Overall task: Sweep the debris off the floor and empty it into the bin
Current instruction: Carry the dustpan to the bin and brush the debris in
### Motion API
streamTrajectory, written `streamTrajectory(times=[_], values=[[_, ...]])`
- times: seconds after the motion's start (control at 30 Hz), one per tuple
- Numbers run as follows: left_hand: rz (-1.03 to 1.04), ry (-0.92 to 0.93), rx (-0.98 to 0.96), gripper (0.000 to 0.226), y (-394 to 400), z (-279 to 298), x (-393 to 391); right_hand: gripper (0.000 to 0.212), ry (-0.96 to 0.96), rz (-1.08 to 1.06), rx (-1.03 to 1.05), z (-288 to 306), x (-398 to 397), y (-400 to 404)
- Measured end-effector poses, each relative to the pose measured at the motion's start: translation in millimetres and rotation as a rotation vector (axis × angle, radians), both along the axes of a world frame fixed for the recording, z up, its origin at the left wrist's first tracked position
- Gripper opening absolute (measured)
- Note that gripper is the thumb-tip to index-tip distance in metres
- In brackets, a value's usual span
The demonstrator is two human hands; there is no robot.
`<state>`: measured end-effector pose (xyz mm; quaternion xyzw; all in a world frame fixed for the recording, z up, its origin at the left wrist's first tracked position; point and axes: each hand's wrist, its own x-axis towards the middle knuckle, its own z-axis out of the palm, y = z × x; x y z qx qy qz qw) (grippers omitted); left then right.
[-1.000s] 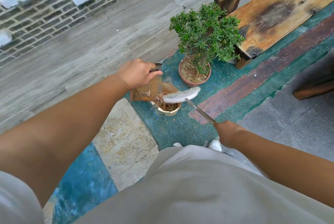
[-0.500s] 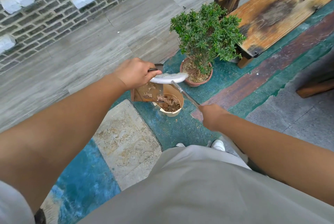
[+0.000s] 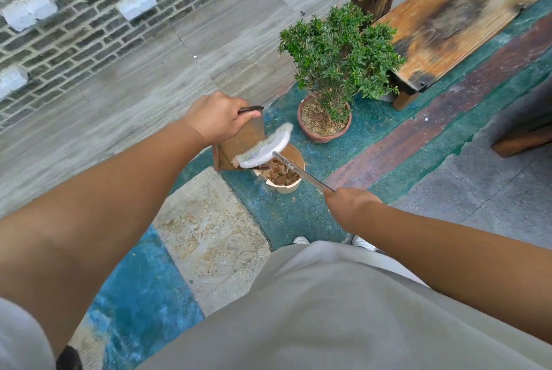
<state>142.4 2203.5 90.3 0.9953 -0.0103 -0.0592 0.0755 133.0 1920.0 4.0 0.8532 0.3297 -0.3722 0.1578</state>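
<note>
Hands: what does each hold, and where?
Left hand grips the dustpan by its top handle; right hand grips the brush by its handle's end.

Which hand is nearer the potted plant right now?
Left. The left hand holds the dustpan just left of the potted plant; the right hand grips the brush handle farther below it.

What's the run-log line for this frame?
phase: emptying | left hand: holds dustpan tilted over bin | right hand: grips brush, bristles on pan | debris: in bin
</note>
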Motion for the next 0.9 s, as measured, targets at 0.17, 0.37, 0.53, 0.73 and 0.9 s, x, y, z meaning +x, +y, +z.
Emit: streamTrajectory(times=[0.17, 0.37, 0.53, 0.73, 0.9], values=[[0.005, 0.007, 0.0, 0.048, 2, 0, 0, 0.047, -0.018, -0.029, -0.082, -5, 5, -32], [-0.008, 0.037, 0.027, 0.048, 1, 4, 2, 0.048, -0.01, -0.041, -0.152, 2, 9, -61], [-0.022, 0.021, 0.022, 0.046, 1, 6, 4, 0.053, 0.029, -0.093, -0.105, 3, 9, -60], [-0.029, -0.012, 0.025, 0.046, 3, 7, 4, 0.061, 0.095, -0.2, -0.016, 9, 14, -58], [-0.058, -0.017, 0.033, 0.048, -6, 8, 4, 0.062, 0.103, -0.204, 0.074, 9, 19, -32]])
